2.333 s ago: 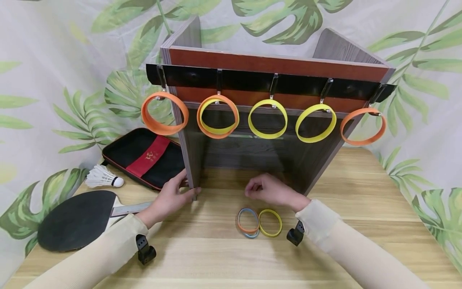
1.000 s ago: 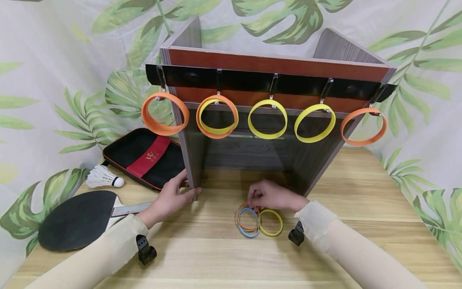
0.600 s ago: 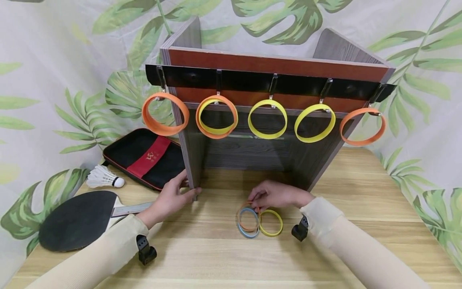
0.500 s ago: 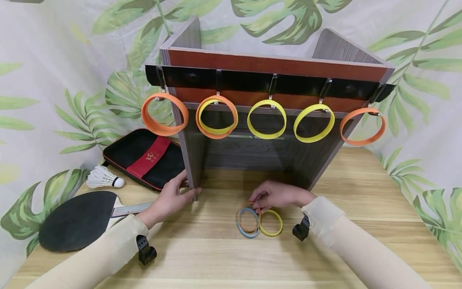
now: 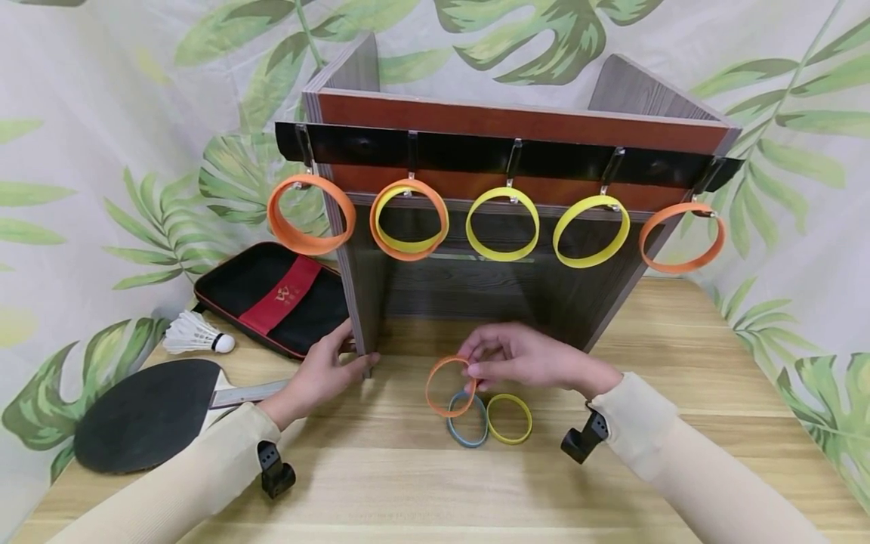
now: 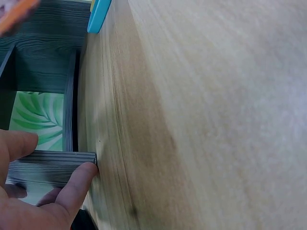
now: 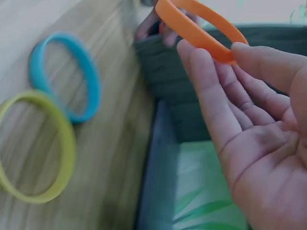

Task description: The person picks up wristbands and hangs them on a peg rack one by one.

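In my right hand (image 5: pixel 519 355) an orange silicone wristband (image 5: pixel 435 387) is pinched between thumb and fingers, lifted over the table. The right wrist view shows the same orange wristband (image 7: pixel 192 29) at my fingertips. Below it lie a blue wristband (image 5: pixel 469 442) and a yellow wristband (image 5: pixel 511 440), side by side on the wood. My left hand (image 5: pixel 326 372) grips the lower front edge of the grey wooden stand's left panel (image 5: pixel 360 317), thumb on one face and fingers behind; the left wrist view shows this grip on the panel edge (image 6: pixel 53 165).
Across the stand's front runs a black hook rail (image 5: pixel 462 151). Orange wristbands (image 5: pixel 309 243) and yellow wristbands (image 5: pixel 504 257) hang from its hooks. At left lie a table tennis paddle (image 5: pixel 146 415), a shuttlecock (image 5: pixel 193 334) and a black case with a red band (image 5: pixel 279 298).
My right hand has reached down to the loose wristbands, pinched the orange one and raised it off the blue one. My left hand has stayed on the panel.
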`<control>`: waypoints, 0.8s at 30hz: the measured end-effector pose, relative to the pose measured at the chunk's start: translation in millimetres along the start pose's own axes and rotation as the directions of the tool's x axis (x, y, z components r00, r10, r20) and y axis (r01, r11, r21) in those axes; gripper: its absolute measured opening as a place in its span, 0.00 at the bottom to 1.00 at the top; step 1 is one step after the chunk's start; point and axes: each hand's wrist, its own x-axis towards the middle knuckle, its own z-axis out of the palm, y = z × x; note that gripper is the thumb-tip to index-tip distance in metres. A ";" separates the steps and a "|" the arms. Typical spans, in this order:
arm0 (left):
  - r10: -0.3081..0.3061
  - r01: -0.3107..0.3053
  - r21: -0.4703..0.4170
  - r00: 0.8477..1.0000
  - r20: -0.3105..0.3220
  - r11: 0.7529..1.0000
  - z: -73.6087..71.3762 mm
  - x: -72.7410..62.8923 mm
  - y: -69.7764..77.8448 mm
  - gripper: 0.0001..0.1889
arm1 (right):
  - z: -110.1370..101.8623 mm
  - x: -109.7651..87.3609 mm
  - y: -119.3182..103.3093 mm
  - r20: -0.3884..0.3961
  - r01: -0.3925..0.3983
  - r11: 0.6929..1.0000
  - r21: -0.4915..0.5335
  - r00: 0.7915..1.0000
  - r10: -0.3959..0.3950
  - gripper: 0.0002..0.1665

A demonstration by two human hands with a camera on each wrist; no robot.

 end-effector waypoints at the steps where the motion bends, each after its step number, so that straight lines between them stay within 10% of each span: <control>1: -0.002 0.002 0.001 1.000 -0.001 1.000 0.0 0.0 0.3 0.37 | 1.6 -1.3 -5.1 -0.004 0.027 1.000 0.015 1.000 -0.027 0.15; 12: -0.008 0.008 -0.025 1.000 0.001 1.000 0.1 -0.7 0.8 0.37 | 12.3 -25.3 -69.8 -0.187 0.345 0.936 0.075 0.927 -0.326 0.12; 24: -0.001 0.002 -0.026 1.000 0.006 1.000 -0.3 0.3 -2.4 0.36 | 16.4 -37.9 -109.3 -0.555 0.581 0.814 0.002 0.677 -0.482 0.13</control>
